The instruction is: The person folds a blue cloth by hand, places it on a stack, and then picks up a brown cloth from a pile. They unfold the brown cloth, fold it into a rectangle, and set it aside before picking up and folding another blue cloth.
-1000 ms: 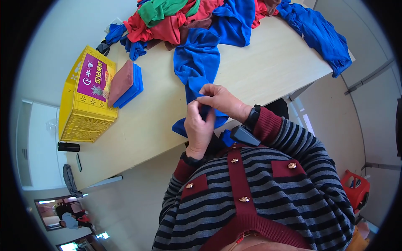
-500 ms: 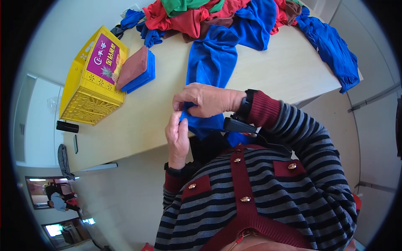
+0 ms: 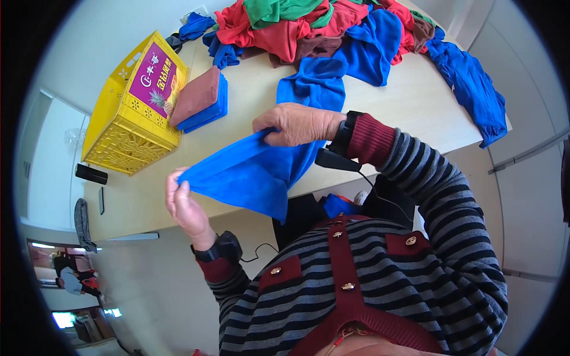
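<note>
A blue cloth (image 3: 252, 178) is stretched between my two hands at the near side of the table. My left hand (image 3: 189, 207) pinches one corner, out beyond the table's front edge. Farther right, my right hand (image 3: 300, 124) grips the same upper edge, its fingertips partly hidden by the hand itself. One part of the cloth hangs down toward my lap, while more blue fabric lies behind my right hand and runs back toward the heap. Left of that fabric stands a small stack of folded cloths, a brown one (image 3: 197, 94) over blue ones (image 3: 208, 113).
A yellow plastic crate (image 3: 127, 130) stands left of the stack. Across the back lies a heap of red cloths (image 3: 276, 40) and green cloths (image 3: 282, 13). A blue bundle (image 3: 469, 83) overhangs the table's (image 3: 409, 107) right edge. A black cylinder (image 3: 91, 174) sits at the left.
My left hand has moved left and down with the cloth's corner, away from my right hand. The cloth, bunched between both hands before, is now spread into a taut edge.
</note>
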### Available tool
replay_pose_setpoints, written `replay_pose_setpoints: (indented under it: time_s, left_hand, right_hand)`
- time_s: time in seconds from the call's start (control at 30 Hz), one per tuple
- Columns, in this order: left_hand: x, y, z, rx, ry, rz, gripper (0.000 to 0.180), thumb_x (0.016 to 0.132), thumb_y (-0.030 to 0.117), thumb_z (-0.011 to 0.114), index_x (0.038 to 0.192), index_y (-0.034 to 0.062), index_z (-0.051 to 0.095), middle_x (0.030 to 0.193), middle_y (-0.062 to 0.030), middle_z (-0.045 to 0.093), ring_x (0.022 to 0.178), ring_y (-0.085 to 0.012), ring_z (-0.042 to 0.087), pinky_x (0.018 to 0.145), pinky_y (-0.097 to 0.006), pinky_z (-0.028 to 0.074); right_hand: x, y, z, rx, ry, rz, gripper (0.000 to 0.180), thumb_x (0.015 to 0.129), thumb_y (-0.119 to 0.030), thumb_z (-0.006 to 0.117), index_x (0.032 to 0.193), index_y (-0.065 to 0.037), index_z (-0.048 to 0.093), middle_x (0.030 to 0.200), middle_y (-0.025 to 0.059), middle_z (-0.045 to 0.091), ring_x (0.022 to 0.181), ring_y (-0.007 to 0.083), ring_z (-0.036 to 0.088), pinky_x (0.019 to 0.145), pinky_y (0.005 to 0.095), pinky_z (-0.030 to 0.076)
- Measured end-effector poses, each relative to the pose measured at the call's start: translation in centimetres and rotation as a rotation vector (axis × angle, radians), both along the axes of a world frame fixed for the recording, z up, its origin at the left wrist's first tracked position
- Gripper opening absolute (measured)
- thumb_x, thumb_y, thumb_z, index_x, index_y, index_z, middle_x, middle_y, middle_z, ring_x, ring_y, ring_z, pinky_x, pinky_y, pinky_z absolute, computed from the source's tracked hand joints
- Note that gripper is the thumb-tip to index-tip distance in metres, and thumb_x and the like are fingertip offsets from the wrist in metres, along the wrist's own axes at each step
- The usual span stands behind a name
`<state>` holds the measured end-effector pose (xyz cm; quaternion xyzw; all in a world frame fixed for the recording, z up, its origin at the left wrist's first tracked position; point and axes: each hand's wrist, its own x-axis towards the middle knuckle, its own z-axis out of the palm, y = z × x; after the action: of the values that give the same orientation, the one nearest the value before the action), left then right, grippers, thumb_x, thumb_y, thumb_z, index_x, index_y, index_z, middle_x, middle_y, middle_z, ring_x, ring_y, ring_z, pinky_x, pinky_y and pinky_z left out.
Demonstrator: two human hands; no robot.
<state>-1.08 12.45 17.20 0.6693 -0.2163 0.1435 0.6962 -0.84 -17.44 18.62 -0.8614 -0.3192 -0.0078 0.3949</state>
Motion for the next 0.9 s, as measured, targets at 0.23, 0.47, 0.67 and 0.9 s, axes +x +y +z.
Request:
replay_pose_setpoints:
  time_s: [0.23,0.47,0.67,0.9]
  left_hand:
    - [2.8,4.7,0.3,-0.229,-0.026,0.179,0.026,0.094,0.014,0.044,0.106,-0.0043,0.059,0.105,-0.0111,0.061,0.102,-0.0189,0.057,0.095,-0.032,0.043]
    - [6.7,12.4,-3.9,-0.410,0.038,0.318,0.030,0.097,0.014,0.053,0.120,-0.0039,0.058,0.110,-0.0089,0.061,0.108,-0.0177,0.057,0.098,-0.032,0.043]
    - [7.5,13.4,-4.7,-0.417,0.101,0.297,0.031,0.096,0.014,0.055,0.120,-0.0058,0.058,0.111,-0.0089,0.060,0.108,-0.0176,0.056,0.099,-0.032,0.042]
    - [8.4,12.3,-4.9,-0.359,0.097,0.388,0.036,0.096,0.016,0.056,0.124,-0.0064,0.057,0.108,-0.0073,0.059,0.104,-0.0160,0.055,0.099,-0.031,0.040]
  right_hand:
    - [1.8,-5.6,-3.4,-0.191,-0.059,-0.214,0.027,0.084,-0.013,0.061,0.108,0.000,0.065,0.094,0.0206,0.066,0.090,0.0362,0.066,0.082,0.0432,0.052]
    - [0.7,-13.5,-2.9,-0.318,-0.138,-0.435,0.026,0.081,-0.010,0.066,0.106,-0.004,0.067,0.098,0.0154,0.067,0.095,0.0317,0.065,0.087,0.0394,0.053]
    - [-2.3,-18.7,-3.6,-0.464,-0.137,-0.598,0.018,0.083,-0.009,0.066,0.101,-0.006,0.067,0.092,0.0138,0.066,0.090,0.0304,0.065,0.084,0.0379,0.053]
    - [-6.0,-22.8,-5.5,-0.415,-0.052,-0.763,0.012,0.086,-0.010,0.064,0.097,-0.007,0.068,0.091,0.0128,0.068,0.087,0.0293,0.066,0.080,0.0380,0.054]
